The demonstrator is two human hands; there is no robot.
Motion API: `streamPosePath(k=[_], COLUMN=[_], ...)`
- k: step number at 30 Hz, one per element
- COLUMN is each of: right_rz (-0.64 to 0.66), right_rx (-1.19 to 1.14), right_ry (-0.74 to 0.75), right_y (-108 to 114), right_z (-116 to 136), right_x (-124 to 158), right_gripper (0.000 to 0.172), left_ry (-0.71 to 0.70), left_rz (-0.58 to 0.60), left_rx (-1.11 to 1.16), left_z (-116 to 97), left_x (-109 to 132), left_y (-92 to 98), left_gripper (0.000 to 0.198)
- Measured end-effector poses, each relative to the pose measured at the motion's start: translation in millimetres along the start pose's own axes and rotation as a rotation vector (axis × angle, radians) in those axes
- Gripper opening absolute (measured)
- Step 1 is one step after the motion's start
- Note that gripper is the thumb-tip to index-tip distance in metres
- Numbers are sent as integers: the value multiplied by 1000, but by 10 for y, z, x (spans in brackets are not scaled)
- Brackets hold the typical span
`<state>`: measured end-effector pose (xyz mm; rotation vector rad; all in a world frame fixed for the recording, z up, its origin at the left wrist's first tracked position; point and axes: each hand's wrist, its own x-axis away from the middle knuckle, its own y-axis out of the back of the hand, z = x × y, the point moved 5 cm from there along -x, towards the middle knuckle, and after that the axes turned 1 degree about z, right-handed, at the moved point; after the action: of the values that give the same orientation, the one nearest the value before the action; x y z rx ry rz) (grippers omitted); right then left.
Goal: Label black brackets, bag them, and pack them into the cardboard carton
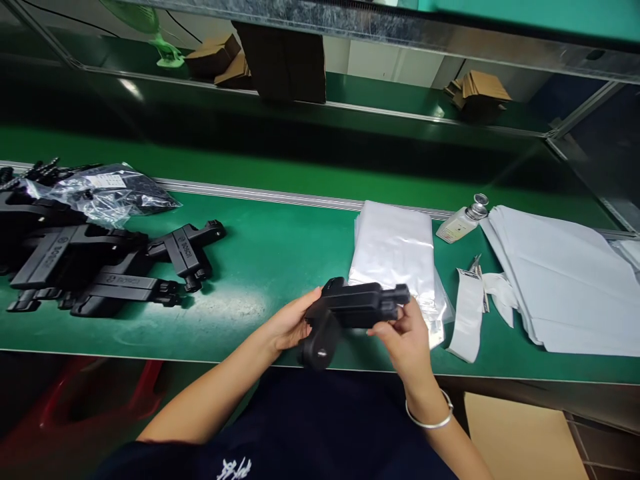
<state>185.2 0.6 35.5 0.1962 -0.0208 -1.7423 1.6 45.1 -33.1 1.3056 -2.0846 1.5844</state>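
Just over the front edge of the bench I hold a black plastic bracket (356,305) with both hands. It has a long body, a rounded arm angled down at its left end and a knob-like end at the right. My left hand (291,324) grips the left end, fingers partly hidden behind it. The fingers of my right hand (407,341) close on the knob end. Behind the bracket lies a stack of clear plastic bags (395,240). Similar black brackets (123,288) are piled on the left, some lettered BOSCH.
On the right are a white bottle with a metal top (461,223), a strip of white labels (466,317), tweezers (475,264) and a stack of white sheets (575,287). A clear bag of black parts (117,190) lies back left. Overhead runs a metal-edged shelf (380,30).
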Motion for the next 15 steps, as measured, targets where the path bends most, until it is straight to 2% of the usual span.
streamPosePath(k=[4, 7, 9, 11, 12, 13, 15], right_rz=[139, 215, 294, 311, 241, 112, -259], right_rx=[347, 413, 408, 380, 374, 387, 481], right_ry=[217, 286, 280, 222, 168, 102, -54], right_y=[-239, -329, -275, -44, 170, 448, 1121], right_z=[212, 275, 244, 141, 67, -18, -191], right_x=[107, 152, 145, 96, 54, 16, 5], right_gripper=[45, 49, 55, 63, 62, 57, 43], left_ry=[14, -6, -61, -214, -338, -448, -552], left_rz=[-57, -66, -84, -156, -223, -298, -473], left_rx=[-36, -58, -89, -160, -217, -289, -433], left_z=[-32, -55, -100, -231, -341, -459, -666], left_x=[-175, -205, -155, -59, 1, 56, 110], left_y=[27, -24, -24, 67, 152, 253, 488], left_gripper=[28, 28, 24, 31, 41, 51, 64])
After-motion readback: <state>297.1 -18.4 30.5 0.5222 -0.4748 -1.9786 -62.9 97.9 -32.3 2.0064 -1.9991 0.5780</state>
